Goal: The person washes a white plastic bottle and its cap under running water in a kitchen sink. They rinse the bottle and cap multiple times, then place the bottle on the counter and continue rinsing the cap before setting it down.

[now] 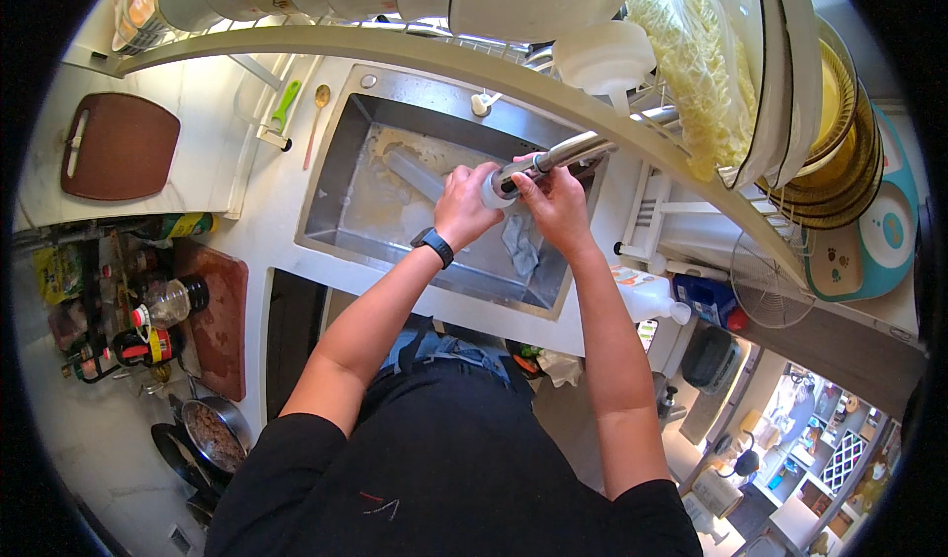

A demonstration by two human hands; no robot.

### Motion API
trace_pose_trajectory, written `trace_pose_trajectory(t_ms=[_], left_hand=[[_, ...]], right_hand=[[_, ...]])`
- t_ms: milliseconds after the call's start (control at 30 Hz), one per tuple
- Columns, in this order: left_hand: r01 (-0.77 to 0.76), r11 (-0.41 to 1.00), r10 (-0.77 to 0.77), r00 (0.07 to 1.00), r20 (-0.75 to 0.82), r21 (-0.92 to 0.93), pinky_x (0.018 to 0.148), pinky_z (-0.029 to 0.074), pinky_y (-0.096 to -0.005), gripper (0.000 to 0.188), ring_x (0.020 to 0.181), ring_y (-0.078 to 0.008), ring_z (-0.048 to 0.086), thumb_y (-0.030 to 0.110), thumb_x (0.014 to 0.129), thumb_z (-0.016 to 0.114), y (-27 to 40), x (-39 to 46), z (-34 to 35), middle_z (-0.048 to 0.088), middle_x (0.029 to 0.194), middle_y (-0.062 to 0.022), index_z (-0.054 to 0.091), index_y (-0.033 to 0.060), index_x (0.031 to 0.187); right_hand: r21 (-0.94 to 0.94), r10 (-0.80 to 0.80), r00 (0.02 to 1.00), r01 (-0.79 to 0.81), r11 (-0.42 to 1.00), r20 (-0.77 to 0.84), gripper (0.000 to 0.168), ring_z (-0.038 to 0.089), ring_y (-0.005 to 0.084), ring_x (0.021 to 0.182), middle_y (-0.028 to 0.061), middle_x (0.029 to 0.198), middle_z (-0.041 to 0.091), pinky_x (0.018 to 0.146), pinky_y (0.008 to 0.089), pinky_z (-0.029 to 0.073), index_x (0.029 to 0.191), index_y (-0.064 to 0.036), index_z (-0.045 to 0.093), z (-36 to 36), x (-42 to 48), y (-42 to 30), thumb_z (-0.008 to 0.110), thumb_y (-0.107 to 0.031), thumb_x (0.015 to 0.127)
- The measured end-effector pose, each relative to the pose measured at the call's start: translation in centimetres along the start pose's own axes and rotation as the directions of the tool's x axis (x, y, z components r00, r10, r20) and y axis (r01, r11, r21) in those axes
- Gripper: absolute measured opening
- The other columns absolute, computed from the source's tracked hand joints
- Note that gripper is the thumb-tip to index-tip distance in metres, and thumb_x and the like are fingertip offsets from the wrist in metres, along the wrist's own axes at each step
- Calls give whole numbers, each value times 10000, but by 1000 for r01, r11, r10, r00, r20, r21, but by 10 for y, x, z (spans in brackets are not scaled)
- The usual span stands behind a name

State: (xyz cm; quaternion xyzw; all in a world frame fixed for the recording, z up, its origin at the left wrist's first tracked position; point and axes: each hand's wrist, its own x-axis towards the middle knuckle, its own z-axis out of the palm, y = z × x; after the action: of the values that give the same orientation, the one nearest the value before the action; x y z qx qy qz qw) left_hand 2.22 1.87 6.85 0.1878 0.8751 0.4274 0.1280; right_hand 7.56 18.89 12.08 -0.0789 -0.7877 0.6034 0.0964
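Observation:
My left hand (468, 205), wearing a dark watch, grips a whitish translucent plastic piece (498, 192) whose round end meets the faucet's mouth. A long translucent plastic strip or tube (416, 173) slants from behind this hand into the sink; whether both are one object, I cannot tell. The fingers of my right hand (554, 205) close around the chrome faucet spout (566, 153) near its end. Below them is the stainless steel sink (320, 205), its bottom wet with brownish, murky water. A light blue-grey cloth (521, 244) lies crumpled at the sink's right.
A dish rack (415, 42) with bowls and plates arches over the sink. Left are a green-handled peeler (285, 105), a spoon (317, 120) and a brown cutting board (122, 146). A white plastic jug (641, 294) stands right. A pot (215, 435) sits lower left.

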Motion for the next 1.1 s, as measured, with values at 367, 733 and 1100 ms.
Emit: trace_pose_trajectory(t_ms=[367, 733, 1100], left_hand=[[-7, 1000, 6, 999, 34, 26, 956, 533, -490, 741, 1138, -406, 599, 174, 631, 860, -19, 7, 14, 609, 1165, -172, 611, 162, 1329], [-16, 1000, 20, 975, 221, -19, 1023, 499, -462, 769, 1173, -384, 598, 142, 612, 894, -42, 26, 14, 636, 1224, -205, 615, 45, 1322], [23, 994, 6, 967, 256, -111, 938, 512, -426, 618, 1043, -296, 639, 160, 645, 874, -28, 24, 9, 647, 1139, -124, 646, 23, 1203]], right_hand=[[-187, -49, 999, 44, 981, -22, 343, 749, 285, 782, 149, 889, 745, 688, 382, 571, 1098, -23, 650, -3, 1, 5, 786, -291, 933], [-397, -49, 998, 29, 917, -39, 434, 712, 383, 833, 175, 878, 721, 695, 454, 543, 1041, -31, 616, -5, 1, 3, 753, -428, 932], [-402, -4, 1000, -4, 916, -20, 426, 705, 411, 910, 201, 932, 727, 755, 496, 555, 1070, -32, 609, -9, -2, -2, 725, -419, 938]])
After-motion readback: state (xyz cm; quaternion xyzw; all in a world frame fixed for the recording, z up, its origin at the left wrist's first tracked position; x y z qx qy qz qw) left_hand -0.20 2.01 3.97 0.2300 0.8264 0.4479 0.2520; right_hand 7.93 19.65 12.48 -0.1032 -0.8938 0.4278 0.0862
